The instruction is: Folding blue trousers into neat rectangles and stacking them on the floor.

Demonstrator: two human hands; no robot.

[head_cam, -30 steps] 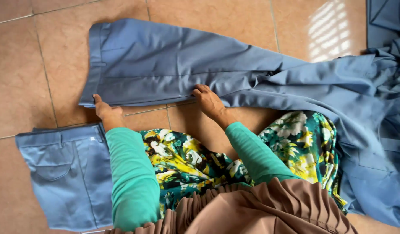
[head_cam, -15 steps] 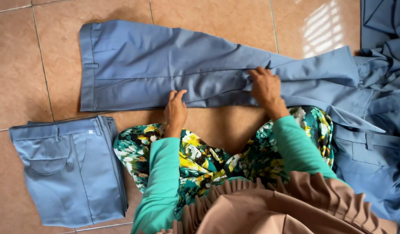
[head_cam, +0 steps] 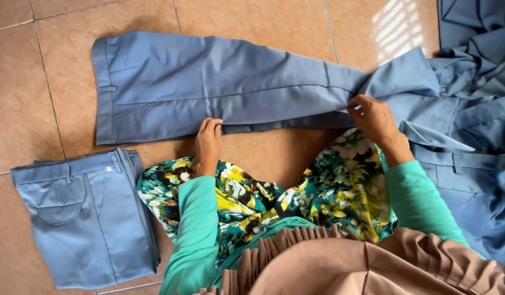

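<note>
A pair of blue-grey trousers (head_cam: 208, 87) lies flat on the tiled floor, waistband at the left, legs running right. My left hand (head_cam: 208, 143) rests with fingers curled on the near edge of the trousers about mid-length. My right hand (head_cam: 374, 117) pinches the trouser leg fabric further right, near the hem end. Both arms wear green sleeves.
A stack of folded blue-grey trousers (head_cam: 85, 216) sits at the lower left. A heap of unfolded blue-grey garments (head_cam: 471, 109) fills the right side. My floral skirt (head_cam: 274, 191) and brown pleated cloth (head_cam: 372, 267) cover the near floor. Terracotta floor tiles (head_cam: 39, 93) surround everything.
Both hands have slid to the right along the trouser's near edge, the right hand reaching the far leg end. The view shifted so the trousers lie more fully spread.
</note>
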